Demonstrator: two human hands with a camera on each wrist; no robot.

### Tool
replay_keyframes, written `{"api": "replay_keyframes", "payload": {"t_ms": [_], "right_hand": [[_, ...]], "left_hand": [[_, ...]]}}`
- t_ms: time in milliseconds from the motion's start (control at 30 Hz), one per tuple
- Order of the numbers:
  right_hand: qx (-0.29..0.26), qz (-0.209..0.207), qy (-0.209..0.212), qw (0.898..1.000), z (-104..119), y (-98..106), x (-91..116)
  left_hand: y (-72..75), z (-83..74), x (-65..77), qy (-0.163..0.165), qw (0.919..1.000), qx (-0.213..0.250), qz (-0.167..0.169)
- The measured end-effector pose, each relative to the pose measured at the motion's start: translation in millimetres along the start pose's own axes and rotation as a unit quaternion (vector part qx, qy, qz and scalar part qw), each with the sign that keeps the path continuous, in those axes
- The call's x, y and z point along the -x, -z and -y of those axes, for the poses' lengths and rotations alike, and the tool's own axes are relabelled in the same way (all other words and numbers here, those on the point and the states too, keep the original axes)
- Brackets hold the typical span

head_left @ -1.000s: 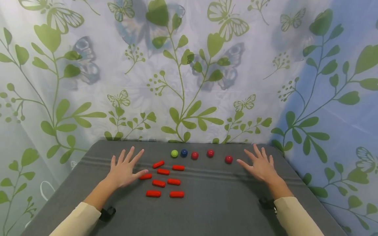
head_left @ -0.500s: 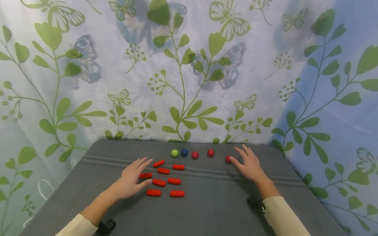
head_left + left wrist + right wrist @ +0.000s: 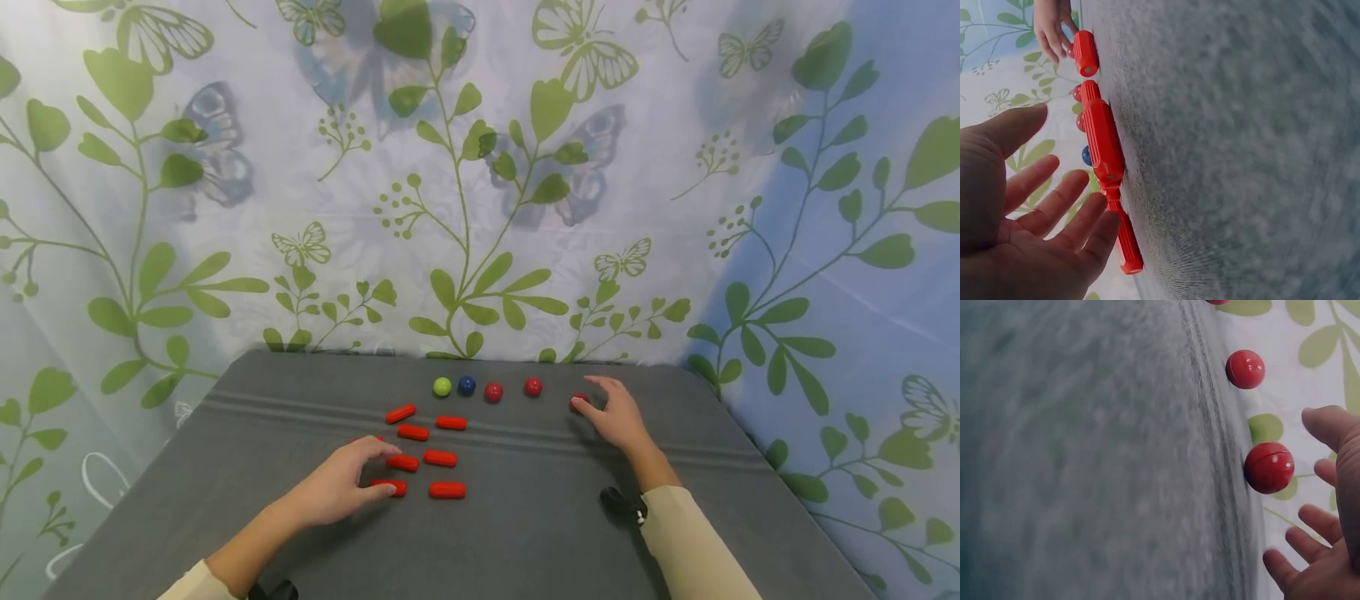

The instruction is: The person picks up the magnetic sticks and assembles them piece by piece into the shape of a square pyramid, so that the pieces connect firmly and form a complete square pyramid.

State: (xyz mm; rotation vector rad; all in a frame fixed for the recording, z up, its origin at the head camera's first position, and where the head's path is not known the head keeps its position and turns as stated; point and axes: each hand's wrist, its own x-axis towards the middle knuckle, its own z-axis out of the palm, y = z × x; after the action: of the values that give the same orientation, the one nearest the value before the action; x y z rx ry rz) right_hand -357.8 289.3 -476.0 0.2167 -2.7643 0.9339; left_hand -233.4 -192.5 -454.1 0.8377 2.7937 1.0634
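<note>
8 red cylinders (image 3: 447, 490), 3 red balls (image 3: 532, 387) — green leaf-print curtain (image 3: 480, 200).

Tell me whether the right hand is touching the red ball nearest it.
Apart: the right wrist view shows patterned backdrop between the right hand and that red ball.

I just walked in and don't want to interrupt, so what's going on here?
A person works bare-handed at a grey table. The left grip is open by the loose red sticks; the right grip is open beside the rightmost red ball. Neither holds anything. Two more red balls, a blue ball and a green ball sit further left along the table's far side.
</note>
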Motion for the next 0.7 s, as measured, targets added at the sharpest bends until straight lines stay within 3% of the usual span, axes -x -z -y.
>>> {"api": "replay_keyframes", "payload": {"t_ms": [267, 500, 700], "right_hand": [[-0.054, 0.001, -0.076, 0.996, 0.9, -5.6, -6.8], [-0.057, 0.001, -0.086, 0.995, 2.1, -6.7, -10.6], [-0.055, 0.001, -0.089, 0.994, 6.1, -8.3, -13.6]], "left_hand": [[6.1, 10.9, -7.5, 0.081, 0.9927, 0.074, 0.05], [13.8, 19.6, -17.4, 0.074, 0.9823, 0.123, 0.121], [19.1, 20.1, -21.9, 0.061, 0.9768, 0.133, 0.156]]}}
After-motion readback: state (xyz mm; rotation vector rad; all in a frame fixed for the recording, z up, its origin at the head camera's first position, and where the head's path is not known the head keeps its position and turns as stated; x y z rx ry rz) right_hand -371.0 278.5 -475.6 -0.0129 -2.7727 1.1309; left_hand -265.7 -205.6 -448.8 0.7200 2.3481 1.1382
